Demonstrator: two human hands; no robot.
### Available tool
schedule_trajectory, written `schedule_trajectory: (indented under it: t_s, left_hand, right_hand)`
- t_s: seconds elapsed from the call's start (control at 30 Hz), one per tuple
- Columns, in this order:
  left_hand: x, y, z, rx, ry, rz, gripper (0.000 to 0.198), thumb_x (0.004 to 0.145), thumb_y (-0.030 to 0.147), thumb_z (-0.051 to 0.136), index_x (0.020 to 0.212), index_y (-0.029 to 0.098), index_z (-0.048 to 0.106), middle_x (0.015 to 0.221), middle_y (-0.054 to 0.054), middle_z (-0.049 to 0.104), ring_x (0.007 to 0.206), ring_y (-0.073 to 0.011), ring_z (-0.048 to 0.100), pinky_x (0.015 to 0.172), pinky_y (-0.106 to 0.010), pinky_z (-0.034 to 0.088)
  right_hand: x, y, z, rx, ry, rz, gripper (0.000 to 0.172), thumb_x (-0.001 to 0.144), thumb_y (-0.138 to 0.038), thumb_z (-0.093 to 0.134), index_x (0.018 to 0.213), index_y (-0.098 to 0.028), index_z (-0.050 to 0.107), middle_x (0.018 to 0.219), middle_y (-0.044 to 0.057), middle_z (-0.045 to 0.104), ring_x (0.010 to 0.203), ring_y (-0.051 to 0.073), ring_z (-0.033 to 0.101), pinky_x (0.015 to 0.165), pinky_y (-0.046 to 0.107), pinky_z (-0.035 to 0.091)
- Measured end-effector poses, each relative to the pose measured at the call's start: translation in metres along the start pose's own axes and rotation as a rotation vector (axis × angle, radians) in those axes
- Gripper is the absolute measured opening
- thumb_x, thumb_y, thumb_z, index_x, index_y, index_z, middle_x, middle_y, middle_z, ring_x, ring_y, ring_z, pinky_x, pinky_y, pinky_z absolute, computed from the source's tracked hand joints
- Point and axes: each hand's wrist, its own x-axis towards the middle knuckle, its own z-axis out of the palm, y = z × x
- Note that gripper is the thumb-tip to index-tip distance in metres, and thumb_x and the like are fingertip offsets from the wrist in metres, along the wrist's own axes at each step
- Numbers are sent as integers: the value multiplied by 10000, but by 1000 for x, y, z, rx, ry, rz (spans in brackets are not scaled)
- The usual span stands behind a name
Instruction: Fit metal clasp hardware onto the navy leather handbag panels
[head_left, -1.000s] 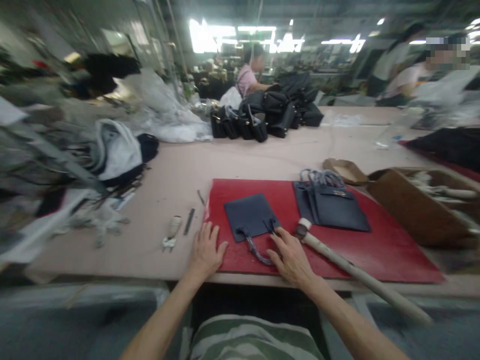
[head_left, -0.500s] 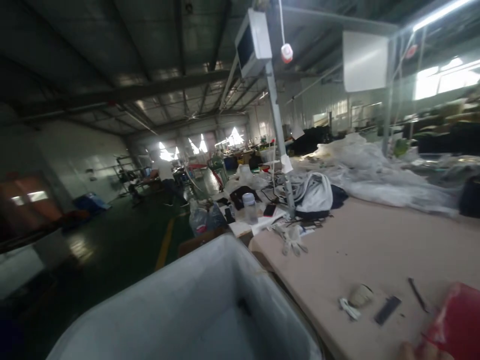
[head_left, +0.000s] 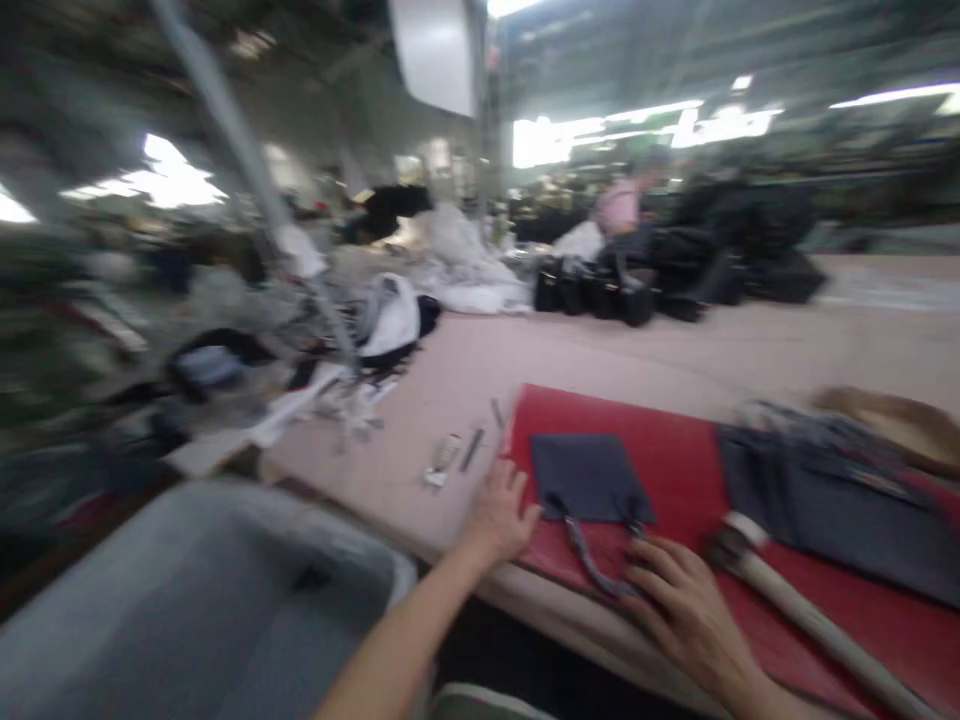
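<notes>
The picture is smeared by motion. My left hand (head_left: 501,515) lies flat with fingers spread on the left edge of a red mat (head_left: 675,460), beside a small dark blue bag panel (head_left: 585,475). My right hand (head_left: 686,610) rests on the mat over the panel's wrapped handle (head_left: 592,565), its fingers bent down on or around it. A hammer with a long pale handle (head_left: 795,610) lies just right of that hand. A stack of finished dark blue bags (head_left: 825,500) sits further right on the mat.
Small tools (head_left: 457,455) lie on the beige table (head_left: 600,350) left of the mat. A grey bin (head_left: 187,600) stands at the lower left. White cloth and clutter pile at the left; black bags (head_left: 637,290) and a seated person (head_left: 622,205) are at the far end.
The view swung far left to the bin and hall, then back toward the mat. Both hands sit about where they were a second ago.
</notes>
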Motion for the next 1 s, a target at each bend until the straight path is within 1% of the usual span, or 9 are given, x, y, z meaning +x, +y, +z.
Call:
schedule_trajectory:
  t_s: [0.03,0.1,0.2,0.37,0.57,0.67,0.8,0.87,1.0]
  left_hand:
    - [5,-7,9,-29,-13,11,608,963,431,461,1427,44,529,1569,-251,426,1488,-394,371,1233,-583,351]
    - [15,-21,30,22,19,59,574,977,419,454,1421,65,533,1569,-235,431,1486,-379,374,1223,-580,358]
    - [15,-33,43,62,36,120,544,991,421,439,1387,69,561,1541,-229,467,1456,-376,419,1187,-572,408]
    - [7,-34,39,115,65,153,537,998,426,424,1373,67,566,1520,-228,486,1428,-365,455,1168,-551,443]
    - [10,-34,39,125,60,150,547,997,439,412,1369,70,569,1523,-227,484,1425,-371,457,1167,-559,443]
    - [9,-34,39,133,62,152,550,997,443,408,1372,74,569,1518,-222,490,1420,-369,463,1165,-555,447]
    - [8,-34,38,139,64,163,559,999,441,410,1378,61,565,1521,-230,485,1419,-371,462,1161,-557,451]
    - [8,-35,38,140,65,164,557,1001,437,410,1377,56,566,1523,-231,482,1422,-372,458,1163,-559,448]
    - [9,-36,38,131,61,157,557,1000,438,414,1372,55,571,1517,-234,489,1422,-374,456,1164,-560,446]
  right_hand:
    - [-26,-3,-16,-64,-29,110,275,954,-466,676,1017,-199,670,1143,101,619,1028,249,531,911,419,467]
    - [-59,-7,-31,-156,-72,283,257,948,-460,688,996,-207,678,1142,102,622,1032,257,517,906,422,455]
    - [-76,2,-26,-193,-88,410,233,963,-437,675,998,-207,678,1154,98,625,1040,261,503,908,433,433]
    - [-79,25,-5,-135,-69,373,254,992,-440,643,993,-186,658,1097,69,652,995,253,484,899,449,376]
    - [-83,19,-2,-136,-34,321,398,1033,-552,503,975,-181,636,1032,67,649,893,234,477,825,431,339]
    - [-83,11,3,-165,-26,315,350,1052,-487,486,968,-176,625,1014,74,642,860,224,473,793,423,334]
    - [-86,2,15,-213,-5,320,162,1014,-220,451,1028,-170,604,1064,86,647,846,223,462,760,416,335]
    - [-88,-3,20,-231,16,328,195,970,-127,419,1050,-164,593,1075,93,650,837,224,460,742,414,335]
    - [-82,-9,17,-192,127,358,169,956,-97,434,1018,-181,567,995,82,650,787,208,468,707,386,362]
